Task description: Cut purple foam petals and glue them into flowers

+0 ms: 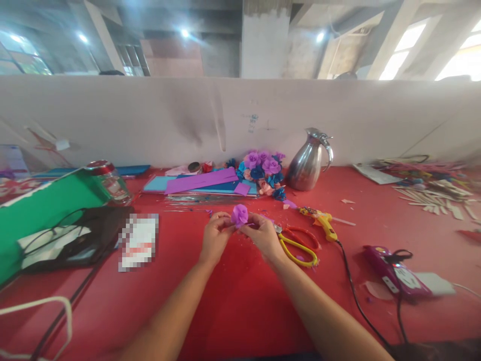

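A purple paper flower [239,214] is held upright between my two hands above the red table [240,301]. My left hand [218,235] pinches it from the left side, with its fingers closed. On the other side, my right hand [261,233] has its thumb and fingers closed at the flower's base. Just right of my right hand lie scissors with yellow handles [298,253], beside red-handled ones [304,235]. A yellow glue gun [325,225] rests farther right, its black cord running toward the front edge.
Behind my hands are purple paper strips [203,180] and a bunch of paper flowers [263,170]. A metal jug [310,160] stands near the wall. At left are a glass jar [112,185] and a green board [56,215]; at right, a purple power strip [394,273].
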### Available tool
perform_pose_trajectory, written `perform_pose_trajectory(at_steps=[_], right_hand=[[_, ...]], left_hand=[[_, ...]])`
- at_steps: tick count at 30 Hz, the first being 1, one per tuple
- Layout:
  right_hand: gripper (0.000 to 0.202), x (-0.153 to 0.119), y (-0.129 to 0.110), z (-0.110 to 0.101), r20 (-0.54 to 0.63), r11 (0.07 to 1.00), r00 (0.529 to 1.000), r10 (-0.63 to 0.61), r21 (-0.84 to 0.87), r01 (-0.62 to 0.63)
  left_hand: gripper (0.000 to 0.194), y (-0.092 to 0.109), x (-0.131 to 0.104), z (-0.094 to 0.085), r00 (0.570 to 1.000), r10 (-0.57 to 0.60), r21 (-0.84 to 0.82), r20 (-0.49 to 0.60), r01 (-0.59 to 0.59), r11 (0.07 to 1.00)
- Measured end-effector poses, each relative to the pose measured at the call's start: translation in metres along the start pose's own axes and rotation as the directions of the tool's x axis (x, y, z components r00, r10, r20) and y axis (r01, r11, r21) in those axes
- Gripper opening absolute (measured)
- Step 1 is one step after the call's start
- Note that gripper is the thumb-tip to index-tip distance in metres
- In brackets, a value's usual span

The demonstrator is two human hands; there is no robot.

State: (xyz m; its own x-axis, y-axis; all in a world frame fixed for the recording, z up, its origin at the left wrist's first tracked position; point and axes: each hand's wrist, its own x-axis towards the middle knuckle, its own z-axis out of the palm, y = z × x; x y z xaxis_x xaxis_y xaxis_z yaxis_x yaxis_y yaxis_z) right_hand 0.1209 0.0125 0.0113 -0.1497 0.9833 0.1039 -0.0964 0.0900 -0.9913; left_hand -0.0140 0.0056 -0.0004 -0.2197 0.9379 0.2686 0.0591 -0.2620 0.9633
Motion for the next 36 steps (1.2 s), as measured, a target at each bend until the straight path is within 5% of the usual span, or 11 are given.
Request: perform_pose_trajectory(at_steps=[19, 26, 36], right_hand=[[0.016, 0.001, 0.004, 0.004, -0.004, 1.000, 1.000, -0.023, 0.007, 0.023], [0.017, 0.001, -0.005, 0.001, -0.046, 0.994, 0.998, 0.040, 0.102, -0.035], [0.017, 0.000, -0.007, 0.001, -0.013, 0.988, 0.998, 0.067, 0.142, -0.064]], left_hand=[[0.013, 0.002, -0.003, 0.001, 0.996, 0.078, 0.012, 0.032, -0.078, 0.997], [0.015, 0.007, -0.005, 0.003, 0.995, -0.017, -0.109, 0.094, 0.027, 0.994], [0.012, 0.008, -0.005, 0.002, 0.998, -0.047, -0.114, 0.030, 0.050, 0.992]])
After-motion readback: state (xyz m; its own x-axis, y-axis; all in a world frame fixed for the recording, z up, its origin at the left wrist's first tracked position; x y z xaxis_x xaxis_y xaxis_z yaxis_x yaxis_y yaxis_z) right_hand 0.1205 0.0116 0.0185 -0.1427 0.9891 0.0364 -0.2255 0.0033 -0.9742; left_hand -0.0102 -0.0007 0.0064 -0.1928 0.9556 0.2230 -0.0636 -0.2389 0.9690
